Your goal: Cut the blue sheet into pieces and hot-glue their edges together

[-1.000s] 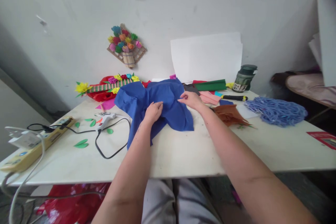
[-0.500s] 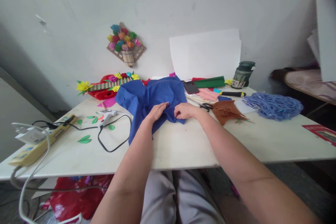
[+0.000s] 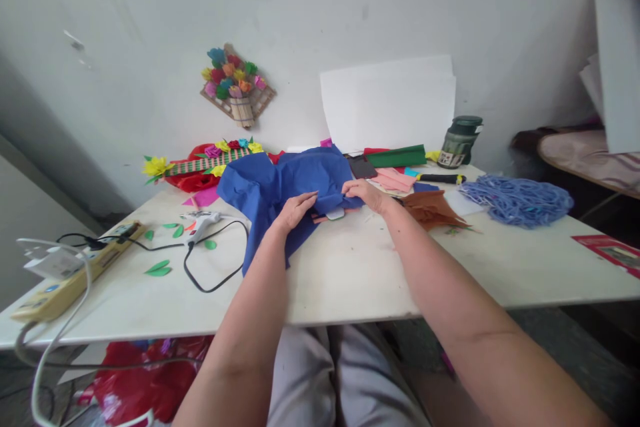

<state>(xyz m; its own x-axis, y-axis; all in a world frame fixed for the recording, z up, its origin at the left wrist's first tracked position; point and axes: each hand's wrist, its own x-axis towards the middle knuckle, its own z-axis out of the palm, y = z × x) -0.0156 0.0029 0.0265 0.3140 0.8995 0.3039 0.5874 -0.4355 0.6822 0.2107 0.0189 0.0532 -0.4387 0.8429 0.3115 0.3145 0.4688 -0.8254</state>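
Observation:
A creased blue crepe paper sheet (image 3: 260,187) spreads over the middle of the table, one corner trailing toward the front edge. My left hand (image 3: 299,209) rests on it with fingers stretched out together. At the sheet's right side, my right hand (image 3: 367,193) pinches its edge, folded back a little. Below that edge a pinkish strip (image 3: 351,211) and a small white piece (image 3: 335,214) show; the rest of them is covered. Close to my right wrist lies a brown crumpled piece (image 3: 433,209).
To the left are a glue gun (image 3: 203,223) with its black cord, green paper leaves (image 3: 159,268) and a power strip (image 3: 75,273). Behind lies a flower-trimmed strip (image 3: 207,161). On the right are blue yarn (image 3: 517,201), a dark jar (image 3: 460,141) and a yellow-black tool (image 3: 440,178).
My right hand has moved up and to the right with the sheet's edge, uncovering the pinkish strip and white piece. My left hand stays on the sheet, nearly in place.

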